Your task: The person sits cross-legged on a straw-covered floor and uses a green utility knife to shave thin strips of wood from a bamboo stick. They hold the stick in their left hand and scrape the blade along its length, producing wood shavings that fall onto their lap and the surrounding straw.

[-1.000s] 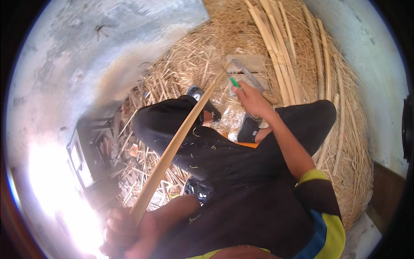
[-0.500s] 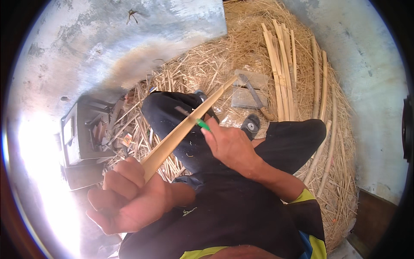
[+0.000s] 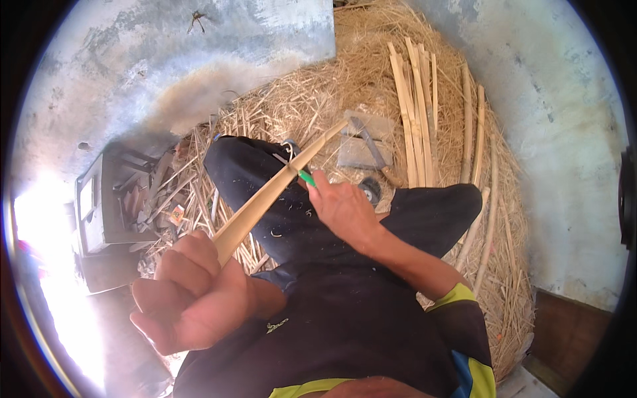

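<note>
A long split bamboo strip (image 3: 257,205) slants up and away across my lap. Its near end sits in my left hand (image 3: 192,292), whose fingers are curled round it. My right hand (image 3: 345,212) grips a small green-handled knife (image 3: 306,178). The knife's blade lies at the strip about midway along, partly hidden by it, and a thin pale curl shows just beyond. The strip's far end meets grey blocks (image 3: 367,151) on the ground. A larger knife with a wooden handle (image 3: 391,176) lies across those blocks.
Several split bamboo pieces (image 3: 417,119) lie beyond my right knee, with longer poles (image 3: 479,132) beside them. Shavings and straw (image 3: 312,86) cover the floor. A box-like wooden cabinet (image 3: 99,205) holding scraps stands at the left. Walls (image 3: 564,166) rise on both sides.
My right hand and the green-handled knife have shifted slightly along the strip, and a curl now shows near the blade. My left hand keeps its hold. The whole view has swung a little.
</note>
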Tool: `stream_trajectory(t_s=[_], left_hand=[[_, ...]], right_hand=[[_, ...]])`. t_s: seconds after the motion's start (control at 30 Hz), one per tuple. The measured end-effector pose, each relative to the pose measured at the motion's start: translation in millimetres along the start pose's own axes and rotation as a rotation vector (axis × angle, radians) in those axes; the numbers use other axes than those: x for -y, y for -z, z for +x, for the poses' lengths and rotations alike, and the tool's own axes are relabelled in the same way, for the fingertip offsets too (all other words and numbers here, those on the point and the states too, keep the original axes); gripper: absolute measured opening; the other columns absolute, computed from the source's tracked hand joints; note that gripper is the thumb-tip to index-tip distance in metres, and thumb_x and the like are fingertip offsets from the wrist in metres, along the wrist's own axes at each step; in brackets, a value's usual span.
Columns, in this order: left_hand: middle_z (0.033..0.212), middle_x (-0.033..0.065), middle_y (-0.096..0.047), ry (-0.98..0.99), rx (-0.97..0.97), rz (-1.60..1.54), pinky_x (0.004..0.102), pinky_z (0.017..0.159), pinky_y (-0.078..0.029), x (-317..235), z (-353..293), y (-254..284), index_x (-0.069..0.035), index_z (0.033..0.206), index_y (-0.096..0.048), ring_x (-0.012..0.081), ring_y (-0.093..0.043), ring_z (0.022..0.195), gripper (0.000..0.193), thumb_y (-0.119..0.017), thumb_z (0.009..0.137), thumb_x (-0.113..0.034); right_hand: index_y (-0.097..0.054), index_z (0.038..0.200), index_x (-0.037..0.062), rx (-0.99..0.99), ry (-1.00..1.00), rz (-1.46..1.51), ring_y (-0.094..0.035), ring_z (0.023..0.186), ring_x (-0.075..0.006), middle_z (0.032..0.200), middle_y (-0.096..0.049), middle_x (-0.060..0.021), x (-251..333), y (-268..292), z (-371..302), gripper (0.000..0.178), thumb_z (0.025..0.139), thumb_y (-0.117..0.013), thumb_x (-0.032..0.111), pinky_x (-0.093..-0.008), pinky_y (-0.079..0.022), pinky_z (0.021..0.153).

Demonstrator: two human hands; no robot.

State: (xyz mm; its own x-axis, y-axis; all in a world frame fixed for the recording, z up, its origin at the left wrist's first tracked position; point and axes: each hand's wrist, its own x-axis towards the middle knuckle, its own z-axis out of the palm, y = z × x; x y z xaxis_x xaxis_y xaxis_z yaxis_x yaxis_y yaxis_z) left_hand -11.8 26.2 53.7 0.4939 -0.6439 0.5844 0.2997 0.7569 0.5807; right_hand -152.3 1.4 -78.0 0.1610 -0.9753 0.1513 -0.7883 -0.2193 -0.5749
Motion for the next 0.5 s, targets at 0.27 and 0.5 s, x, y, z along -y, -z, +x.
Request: stream_trajectory(t_s=[0.27,0.5], left_hand=[[0.044,-0.0028,-0.016,-0.017,0.069,0.059,0.0278,0.042,-0.009,-2.8,-4.9,7.1,-0.019,0.058,-0.019,0.009,-0.01,0.04,0.047,-0.04,0.091,-0.045],[0.044,-0.0027,-0.016,-0.038,0.111,0.033,0.0278,0.042,-0.009,-0.3,-0.9,10.3,-0.019,0.058,-0.02,0.0089,-0.011,0.04,0.046,-0.039,0.092,-0.044]], right_hand=[[-0.05,0.097,0.0026,0.098,-0.073,-0.099,-0.06,0.05,-0.0374,0.052,-0.055,-0.0176,-23.6,-9.8,5.9,0.023,0.096,-0.045,0.026,-0.0476,-0.049,0.045],[-0.051,0.103,0.0026,0.101,-0.111,0.088,-0.059,0.056,-0.0445,0.058,-0.057,-0.0251,-10.8,-11.1,10.7,0.026,0.094,-0.049,0.027,-0.0517,-0.048,0.051]])
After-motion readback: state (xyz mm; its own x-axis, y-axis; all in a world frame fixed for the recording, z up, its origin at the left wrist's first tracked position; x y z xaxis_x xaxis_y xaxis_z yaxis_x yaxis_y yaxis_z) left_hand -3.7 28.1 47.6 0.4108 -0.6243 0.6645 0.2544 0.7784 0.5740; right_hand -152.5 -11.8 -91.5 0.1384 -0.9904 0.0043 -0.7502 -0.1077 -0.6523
